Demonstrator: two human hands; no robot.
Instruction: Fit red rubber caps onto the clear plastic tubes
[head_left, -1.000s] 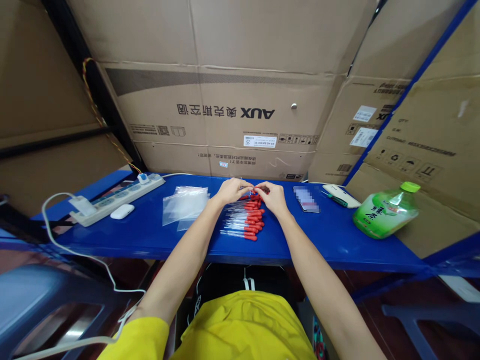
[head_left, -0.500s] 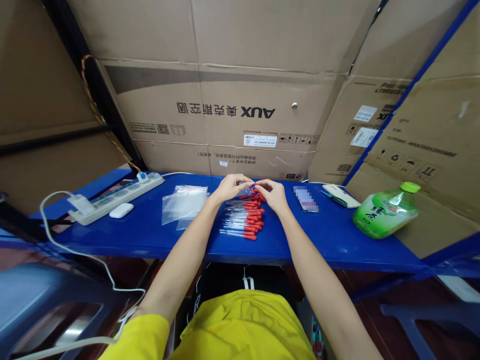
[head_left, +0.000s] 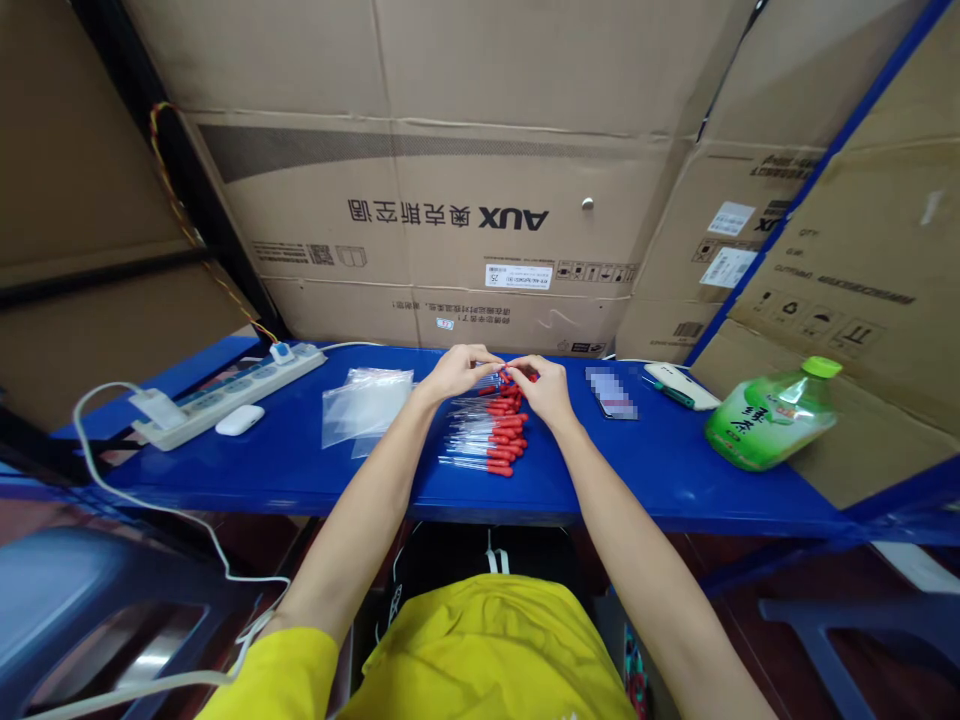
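Droppers with clear tubes and red rubber bulbs lie in a row on the blue table, bulbs pointing right. At the far end of this row my hands meet, fingertips almost touching. My left hand is closed in a pinch at a dropper, over the tube side. On the bulb side, my right hand pinches the same dropper by its small red end. The fingers cover most of it. Clear plastic bags lie flat to the left of my left hand.
A power strip with a plugged-in white charger and a white earbud case sit at left. To the right are a phone, a green-handled tool and a green tea bottle. Cardboard walls the back.
My hands stay pinched together at the same spot, with slight finger movement. The whole view has shifted a little; the row of droppers looks the same.
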